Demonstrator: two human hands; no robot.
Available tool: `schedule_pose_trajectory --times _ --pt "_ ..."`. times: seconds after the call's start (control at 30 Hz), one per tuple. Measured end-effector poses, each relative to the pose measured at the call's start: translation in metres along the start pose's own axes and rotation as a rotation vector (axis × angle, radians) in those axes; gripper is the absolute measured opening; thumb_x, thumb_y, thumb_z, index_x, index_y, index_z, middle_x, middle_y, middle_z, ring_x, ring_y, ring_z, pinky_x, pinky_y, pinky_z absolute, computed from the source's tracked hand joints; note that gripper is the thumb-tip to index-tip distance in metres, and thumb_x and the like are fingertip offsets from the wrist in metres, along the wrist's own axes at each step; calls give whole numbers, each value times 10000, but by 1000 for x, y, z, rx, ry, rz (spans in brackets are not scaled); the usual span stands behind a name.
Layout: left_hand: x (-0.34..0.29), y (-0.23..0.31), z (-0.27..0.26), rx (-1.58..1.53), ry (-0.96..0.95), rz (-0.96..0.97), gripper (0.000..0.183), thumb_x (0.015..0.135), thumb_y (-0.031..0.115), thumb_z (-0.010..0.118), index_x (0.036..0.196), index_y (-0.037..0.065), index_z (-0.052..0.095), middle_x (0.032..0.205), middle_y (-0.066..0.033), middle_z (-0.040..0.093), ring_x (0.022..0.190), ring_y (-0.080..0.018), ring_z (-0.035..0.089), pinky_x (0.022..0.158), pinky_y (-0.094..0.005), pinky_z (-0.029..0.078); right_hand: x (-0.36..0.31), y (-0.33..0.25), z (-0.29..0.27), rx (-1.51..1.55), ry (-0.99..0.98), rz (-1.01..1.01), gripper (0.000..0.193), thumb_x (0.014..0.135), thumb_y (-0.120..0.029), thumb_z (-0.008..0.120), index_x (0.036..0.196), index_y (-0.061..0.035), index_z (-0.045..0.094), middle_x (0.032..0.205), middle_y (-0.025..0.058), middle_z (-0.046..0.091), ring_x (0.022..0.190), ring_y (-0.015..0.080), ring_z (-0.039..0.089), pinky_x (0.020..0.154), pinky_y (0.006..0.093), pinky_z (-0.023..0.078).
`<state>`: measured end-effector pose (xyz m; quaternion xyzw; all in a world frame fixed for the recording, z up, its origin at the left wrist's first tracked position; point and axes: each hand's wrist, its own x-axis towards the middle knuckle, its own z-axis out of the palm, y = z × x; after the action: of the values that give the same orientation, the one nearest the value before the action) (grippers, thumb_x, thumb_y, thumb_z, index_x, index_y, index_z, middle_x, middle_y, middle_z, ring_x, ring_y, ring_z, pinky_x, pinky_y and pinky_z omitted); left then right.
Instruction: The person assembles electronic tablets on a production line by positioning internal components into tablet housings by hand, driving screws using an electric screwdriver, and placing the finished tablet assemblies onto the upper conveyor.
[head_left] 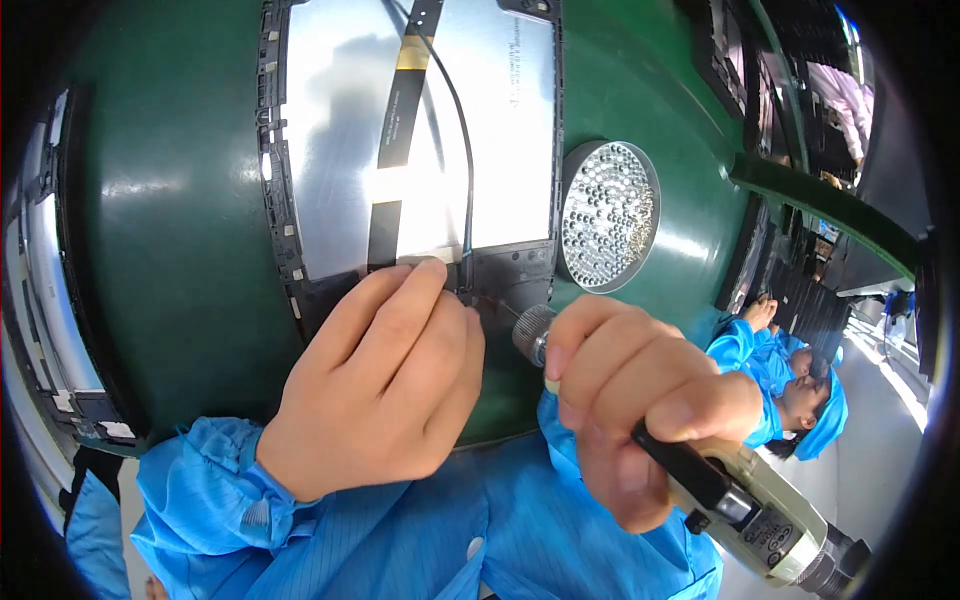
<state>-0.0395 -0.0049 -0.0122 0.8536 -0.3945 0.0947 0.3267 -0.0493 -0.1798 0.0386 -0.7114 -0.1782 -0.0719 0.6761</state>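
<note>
In front of me lies a device panel with a shiny silver plate in a black frame. A black flat cable with gold-coloured tape and a thin black wire run down it. My left hand is closed at the panel's near edge, fingertips together by the cable's lower end; whatever they pinch is hidden. My right hand grips a power screwdriver, thumb at its black lever. The tool's knurled nose and thin bit point left toward the panel's near edge, close to my left fingers; bit contact is unclear.
A round metal dish with many small screws stands right of the panel, on the green work surface. Another panel lies far left. On the right are a green-edged rail, more black panels and a co-worker in blue.
</note>
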Motion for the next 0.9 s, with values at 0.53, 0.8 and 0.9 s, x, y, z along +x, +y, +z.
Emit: schedule_pose_trajectory --times 0.53,0.8,0.9 --pt "4 -2 7 2 0 64 370 550 43 765 895 -42 660 950 -115 559 937 -296 551 742 -428 468 -29 -12 -75 2 270 -128 354 823 -174 618 1141 -77 494 658 54 490 612 195 494 671 400 411" --pt "6 -3 1 89 -12 88 387 565 76 777 925 -9 663 955 -125 574 915 -302 561 734 -422 474 -42 -2 -116 -15 373 -165 381 809 -155 595 1171 -62 518 705 42 487 648 177 473 679 385 371" --pt "0 3 2 137 -49 59 431 618 129 760 1023 29 651 1059 -133 569 969 -305 561 814 -455 460 -53 -2 -134 -55 385 -148 362 825 -167 586 1170 -72 533 693 27 464 649 169 461 681 382 366"
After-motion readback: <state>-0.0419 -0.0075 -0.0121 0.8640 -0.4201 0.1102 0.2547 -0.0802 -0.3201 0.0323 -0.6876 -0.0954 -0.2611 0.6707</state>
